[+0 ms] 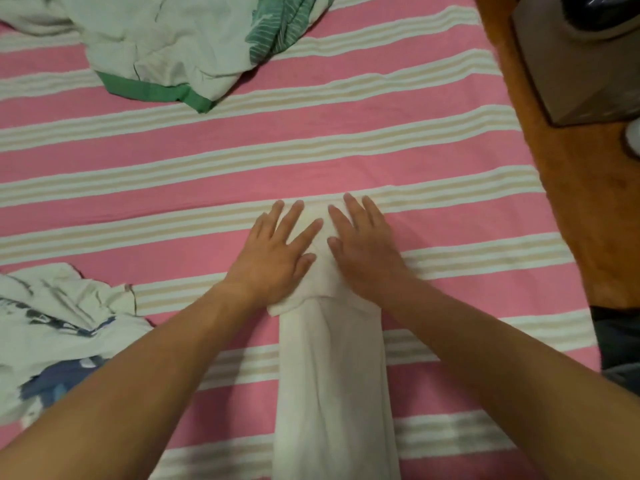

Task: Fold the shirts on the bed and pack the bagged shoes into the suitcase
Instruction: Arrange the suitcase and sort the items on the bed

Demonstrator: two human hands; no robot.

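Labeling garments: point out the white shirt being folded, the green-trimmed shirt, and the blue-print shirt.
white shirt (332, 393): head view, long folded body.
green-trimmed shirt (156, 39): head view, crumpled white body.
blue-print shirt (52, 327): head view, wrinkled front.

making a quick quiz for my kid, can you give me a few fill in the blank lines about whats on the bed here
1. Both hands, the left hand and the right hand, press flat on a long folded ____ shirt.
2. The bedsheet is striped in cream and ____.
3. The crumpled shirt at the far end has a ____ hem.
4. The number of shirts lying unfolded is ____.

Missing words: white; pink; green; two
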